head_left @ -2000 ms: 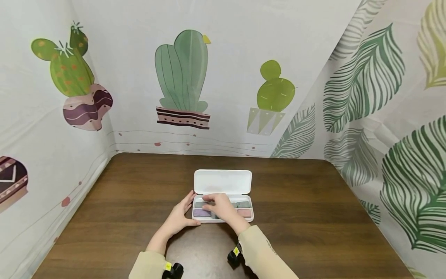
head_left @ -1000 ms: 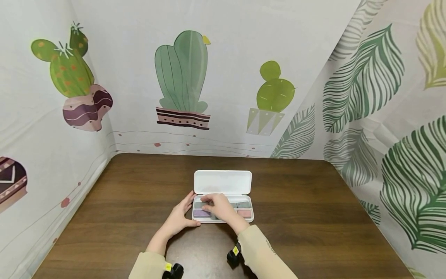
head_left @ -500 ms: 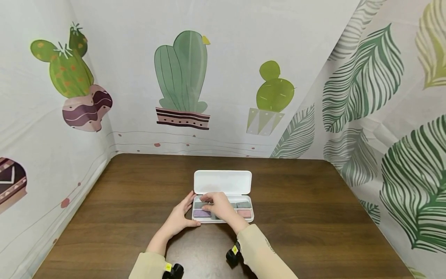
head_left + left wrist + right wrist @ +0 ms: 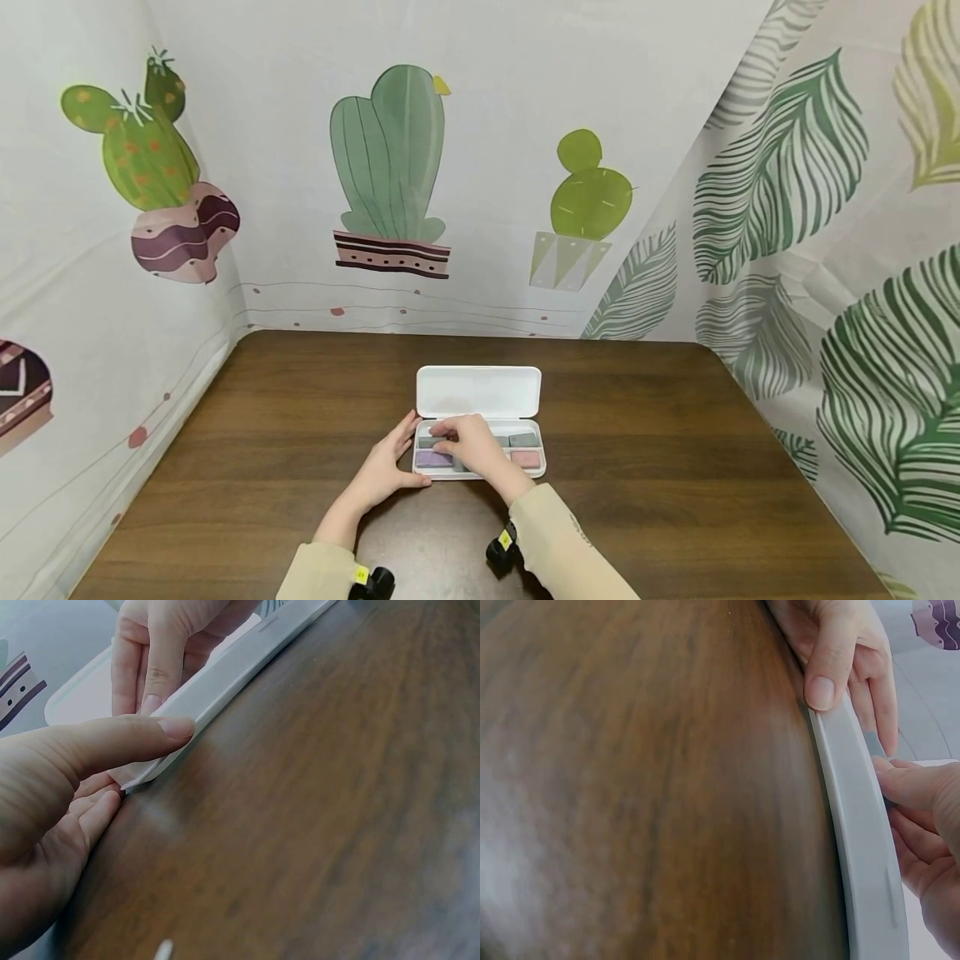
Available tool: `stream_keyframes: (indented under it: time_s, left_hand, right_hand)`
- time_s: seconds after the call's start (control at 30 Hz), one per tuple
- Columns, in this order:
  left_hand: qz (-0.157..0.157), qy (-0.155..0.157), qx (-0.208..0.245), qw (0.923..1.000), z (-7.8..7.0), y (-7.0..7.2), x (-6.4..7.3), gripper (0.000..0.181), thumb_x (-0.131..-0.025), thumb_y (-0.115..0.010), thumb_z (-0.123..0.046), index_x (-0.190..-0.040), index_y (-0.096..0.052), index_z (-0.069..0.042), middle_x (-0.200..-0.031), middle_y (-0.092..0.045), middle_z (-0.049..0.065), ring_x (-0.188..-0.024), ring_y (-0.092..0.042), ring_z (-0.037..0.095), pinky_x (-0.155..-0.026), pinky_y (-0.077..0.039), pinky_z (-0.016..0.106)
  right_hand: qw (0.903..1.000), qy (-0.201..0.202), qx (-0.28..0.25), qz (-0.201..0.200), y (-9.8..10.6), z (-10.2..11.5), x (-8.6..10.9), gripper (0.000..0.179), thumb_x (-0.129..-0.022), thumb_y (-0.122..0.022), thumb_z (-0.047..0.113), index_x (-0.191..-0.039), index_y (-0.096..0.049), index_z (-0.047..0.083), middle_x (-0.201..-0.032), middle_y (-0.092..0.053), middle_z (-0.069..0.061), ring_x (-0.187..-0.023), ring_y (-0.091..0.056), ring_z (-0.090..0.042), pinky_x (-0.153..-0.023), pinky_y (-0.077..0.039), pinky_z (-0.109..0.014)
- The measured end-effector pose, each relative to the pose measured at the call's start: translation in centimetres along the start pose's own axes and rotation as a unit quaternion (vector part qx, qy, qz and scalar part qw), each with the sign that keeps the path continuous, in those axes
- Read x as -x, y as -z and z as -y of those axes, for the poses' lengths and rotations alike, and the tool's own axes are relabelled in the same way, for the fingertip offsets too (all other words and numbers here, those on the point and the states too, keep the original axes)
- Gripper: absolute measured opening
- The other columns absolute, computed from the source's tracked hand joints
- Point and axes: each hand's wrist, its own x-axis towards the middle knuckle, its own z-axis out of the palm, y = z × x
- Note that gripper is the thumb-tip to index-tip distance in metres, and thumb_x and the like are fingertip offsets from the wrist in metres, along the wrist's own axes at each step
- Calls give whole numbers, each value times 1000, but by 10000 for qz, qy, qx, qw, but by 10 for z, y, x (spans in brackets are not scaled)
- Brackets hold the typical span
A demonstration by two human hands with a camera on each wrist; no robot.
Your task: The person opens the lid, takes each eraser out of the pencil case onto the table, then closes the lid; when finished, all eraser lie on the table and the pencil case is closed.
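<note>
left hand point(image 4: 382, 471) at the left end of the case: thumb and fingers well spread, holding that end between them; thumb laid on the near wall by the corner, fingers round the far side of the end. right hand point(image 4: 476, 446) inside the case from above, fingers bent, thumb and forefinger apart at the tips in the head view. a grey block point(image 4: 429, 442) shows beside these tips; cannot tell whether it is gripped.

white case point(image 4: 541, 450) flat on the table, its lid point(image 4: 480, 392) standing open at the far side. tray in two rows. near row: purple block point(image 4: 435, 459) at left, pink block point(image 4: 526, 459) at right. far row: grey-green block point(image 4: 523, 440) at right. middle of tray partly hidden by the right hand.

beige sleeves point(image 4: 573, 542) and black wrist cameras point(image 4: 501, 553) nearer. brown wood-grain table point(image 4: 675, 458); behind it, white cloth point(image 4: 495, 167) printed with cacti.
</note>
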Motion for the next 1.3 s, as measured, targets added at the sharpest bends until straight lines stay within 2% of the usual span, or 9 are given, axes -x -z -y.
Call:
stream_keyframes:
  time_s: [0.2, 0.43, 0.77, 1.03, 1.3]
  left_hand:
    - [-8, -102, -53, 9999, 0, 0, 1, 111, -67, -87, 0, -153, -16, 7, -154, -32, 28, -143, -31, 39, -117, -31, 46]
    - [-24, -84, -27, 10000, 2, 1, 1, 111, -66, -87, 0, -153, -17, 7, -154, -32, 28, -143, -31, 39, -117, -31, 46]
    - [-34, -53, 9, 10000, 0, 1, 2, 112, -66, -87, 1, -152, -17, 8, -153, -32, 29, -144, -31, 40, -117, -30, 47]
    - [-93, 81, -65, 9999, -2, 0, 0, 113, -65, -88, 1, -153, -17, 8, -154, -32, 28, -144, -32, 38, -117, -31, 46]
    - [-77, 23, -84, 9999, -1, -2, 0, 113, -65, -88, 0, -152, -17, 8, -154, -33, 28, -144, -32, 38, -117, -31, 45]
  right_hand:
    - [9999, 56, 61, -100, -1, 1, 1, 18, -83, -76, 11, -99, -76, 4, -97, -77, -6, -86, -71, -16, -77, -59, -21]
    - [9997, -32, -45, -256, 0, 5, 3, 18, -84, -75, 10, -101, -76, 4, -98, -76, -7, -89, -72, -17, -80, -60, -23]
    - [9957, 6, -380, -840, 15, 5, 16, 18, -84, -74, 8, -101, -75, 2, -98, -76, -9, -90, -72, -24, -82, -61, -31]
    - [9881, -224, -316, -1487, 40, -12, 35, 18, -82, -76, 8, -100, -76, 4, -95, -76, -7, -87, -71, -22, -79, -60, -31]
    - [9773, -379, 9, -2083, 76, -38, 56, 19, -77, -79, 3, -96, -77, 5, -90, -77, -7, -80, -71, -21, -74, -60, -32]
